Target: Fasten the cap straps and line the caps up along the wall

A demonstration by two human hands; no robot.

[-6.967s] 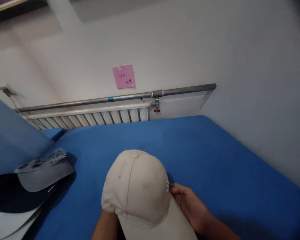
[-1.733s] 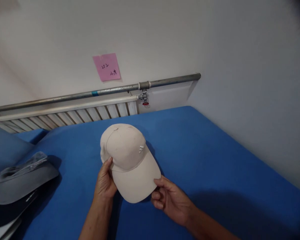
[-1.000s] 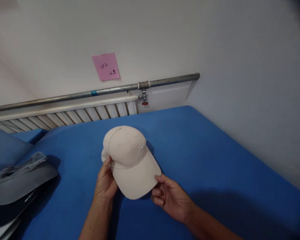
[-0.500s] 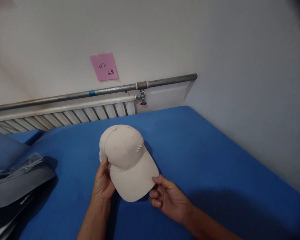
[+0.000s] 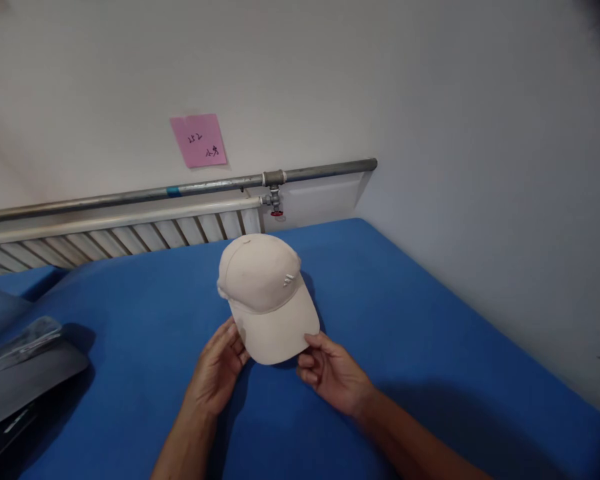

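Observation:
A cream baseball cap with a small silvery emblem on its front is at the middle of the view, over the blue bed surface. Its brim points toward me and a little right. My right hand pinches the brim's right edge, thumb on top and fingers curled beneath. At the left edge of the brim is my left hand, with thumb and fingers closed around that edge; some fingertips are hidden under the cap.
Several stacked caps, a grey one among them, lie at the left. Behind the bed run a white radiator and a metal pipe with a red-handled valve. A pink note sticks to the wall.
The cap has moved slightly away and to the right. My left hand has slid from the crown's side down to the brim's left edge, while my right hand keeps its pinch. The view shifted slightly.

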